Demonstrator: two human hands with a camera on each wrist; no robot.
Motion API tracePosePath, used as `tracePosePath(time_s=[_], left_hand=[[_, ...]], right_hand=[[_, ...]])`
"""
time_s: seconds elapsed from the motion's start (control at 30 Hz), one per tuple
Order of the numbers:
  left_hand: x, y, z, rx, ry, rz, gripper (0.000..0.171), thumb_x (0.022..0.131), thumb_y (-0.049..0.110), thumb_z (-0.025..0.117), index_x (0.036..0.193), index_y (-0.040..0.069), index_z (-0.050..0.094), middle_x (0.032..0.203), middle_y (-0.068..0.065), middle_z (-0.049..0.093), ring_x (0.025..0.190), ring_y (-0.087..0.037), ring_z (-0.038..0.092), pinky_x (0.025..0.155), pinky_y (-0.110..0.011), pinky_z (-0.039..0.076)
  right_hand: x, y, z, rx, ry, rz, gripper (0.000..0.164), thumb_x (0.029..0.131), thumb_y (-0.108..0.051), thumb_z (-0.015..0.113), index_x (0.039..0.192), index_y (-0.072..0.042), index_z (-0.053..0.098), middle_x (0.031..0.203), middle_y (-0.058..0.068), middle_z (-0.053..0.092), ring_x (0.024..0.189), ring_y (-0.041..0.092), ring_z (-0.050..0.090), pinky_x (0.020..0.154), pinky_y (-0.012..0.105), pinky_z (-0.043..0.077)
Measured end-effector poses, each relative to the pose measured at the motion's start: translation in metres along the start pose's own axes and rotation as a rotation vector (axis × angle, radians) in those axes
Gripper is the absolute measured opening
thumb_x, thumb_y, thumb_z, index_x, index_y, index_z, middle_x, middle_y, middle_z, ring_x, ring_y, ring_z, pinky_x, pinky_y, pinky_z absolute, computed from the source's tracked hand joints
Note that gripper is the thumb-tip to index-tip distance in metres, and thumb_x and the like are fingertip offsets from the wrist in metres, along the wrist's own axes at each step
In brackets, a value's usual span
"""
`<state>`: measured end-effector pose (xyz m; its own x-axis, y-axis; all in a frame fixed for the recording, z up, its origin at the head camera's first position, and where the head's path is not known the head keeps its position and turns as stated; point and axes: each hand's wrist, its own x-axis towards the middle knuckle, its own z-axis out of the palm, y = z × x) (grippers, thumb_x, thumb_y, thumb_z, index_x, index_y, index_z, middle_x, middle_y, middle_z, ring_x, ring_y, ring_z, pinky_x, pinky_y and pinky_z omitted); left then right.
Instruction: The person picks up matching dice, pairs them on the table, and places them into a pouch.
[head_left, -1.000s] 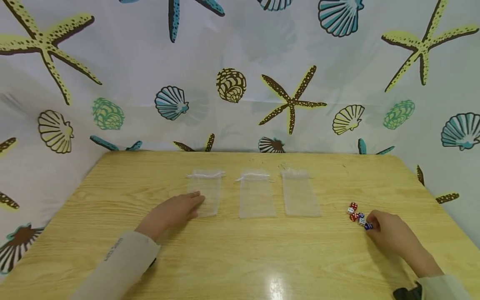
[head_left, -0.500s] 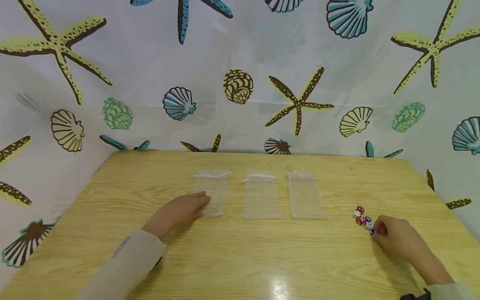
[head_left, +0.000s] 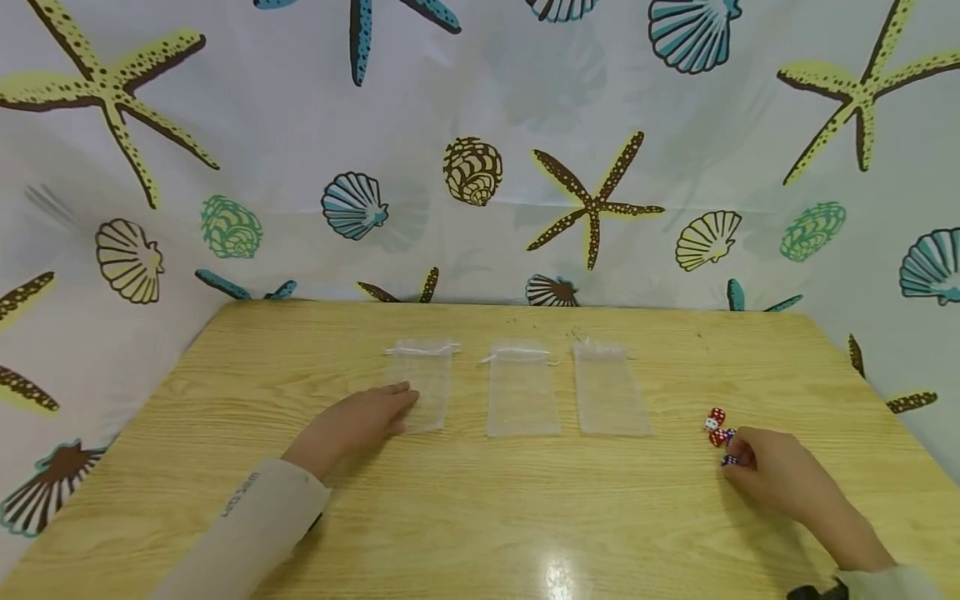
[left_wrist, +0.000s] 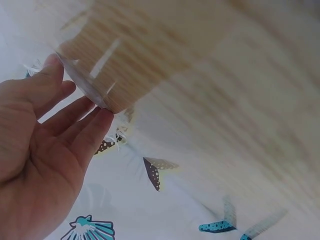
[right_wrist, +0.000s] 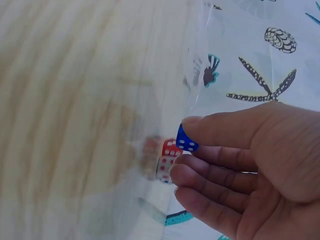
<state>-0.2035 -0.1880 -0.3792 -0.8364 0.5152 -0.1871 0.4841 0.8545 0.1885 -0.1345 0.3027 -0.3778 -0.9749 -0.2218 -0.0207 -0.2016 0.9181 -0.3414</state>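
Three flat, sheer white drawstring pouches lie in a row in the head view. My left hand (head_left: 360, 421) rests on the left pouch (head_left: 433, 396), fingers extended over its lower left part. The middle pouch (head_left: 522, 400) and right pouch (head_left: 613, 400) lie untouched. At the right, my right hand (head_left: 783, 479) pinches a blue die with white dots (right_wrist: 186, 141) between thumb and fingers. Beside those fingers sit red dice (head_left: 717, 437) and a white die (head_left: 710, 424) in a small cluster, partly hidden by the hand.
The wooden table (head_left: 525, 508) reaches back to a white curtain (head_left: 420, 108) printed with seashells and starfish. The same cloth hangs at the left and right sides. A bright light reflection shows near the table's front.
My right hand has shifted slightly left with the blue die between its fingers and now covers more of the cluster. The left hand stays on the left pouch.
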Motion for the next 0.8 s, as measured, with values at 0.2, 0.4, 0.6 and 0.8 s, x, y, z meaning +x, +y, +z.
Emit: tracePosePath(time_s=[0.2, 0.4, 0.6, 0.8], left_hand=[[0.0, -0.001, -0.002, -0.001, -0.004, -0.002, 0.048, 0.098, 0.017, 0.052, 0.141, -0.002, 0.042, 0.148, -0.022, 0.037, 0.133, -0.039, 0.041, 0.106, -0.05, 0.037], [0.0, -0.003, -0.003, 0.0, -0.012, -0.016, 0.049, 0.098, 0.017, 0.052, 0.142, -0.001, 0.04, 0.149, -0.022, 0.036, 0.134, -0.039, 0.039, 0.107, -0.051, 0.036], [0.0, -0.003, -0.002, -0.01, -0.008, -0.001, 0.048, 0.098, 0.016, 0.052, 0.141, -0.003, 0.041, 0.149, -0.024, 0.036, 0.134, -0.04, 0.039, 0.107, -0.051, 0.036], [-0.002, -0.001, 0.0, -0.023, -0.001, -0.007, 0.048, 0.098, 0.015, 0.052, 0.142, -0.002, 0.041, 0.15, -0.022, 0.035, 0.134, -0.039, 0.039, 0.107, -0.051, 0.037]], right_hand=[[0.005, -0.016, 0.004, 0.054, 0.004, -0.027, 0.012, 0.083, -0.01, 0.07, 0.086, -0.004, 0.061, 0.073, -0.002, 0.057, 0.064, 0.009, 0.047, 0.055, 0.025, 0.04], [0.011, -0.036, 0.012, 0.112, 0.021, -0.084, 0.011, 0.082, -0.01, 0.07, 0.087, -0.008, 0.06, 0.074, -0.004, 0.058, 0.066, 0.005, 0.05, 0.057, 0.022, 0.043], [0.02, -0.059, 0.019, 0.132, 0.038, -0.132, 0.01, 0.081, -0.007, 0.07, 0.085, -0.01, 0.061, 0.072, -0.005, 0.057, 0.064, 0.005, 0.049, 0.057, 0.022, 0.043], [0.028, -0.08, 0.029, 0.147, 0.025, -0.194, 0.011, 0.081, -0.007, 0.07, 0.083, -0.013, 0.061, 0.07, -0.007, 0.055, 0.062, 0.004, 0.046, 0.056, 0.021, 0.041]])
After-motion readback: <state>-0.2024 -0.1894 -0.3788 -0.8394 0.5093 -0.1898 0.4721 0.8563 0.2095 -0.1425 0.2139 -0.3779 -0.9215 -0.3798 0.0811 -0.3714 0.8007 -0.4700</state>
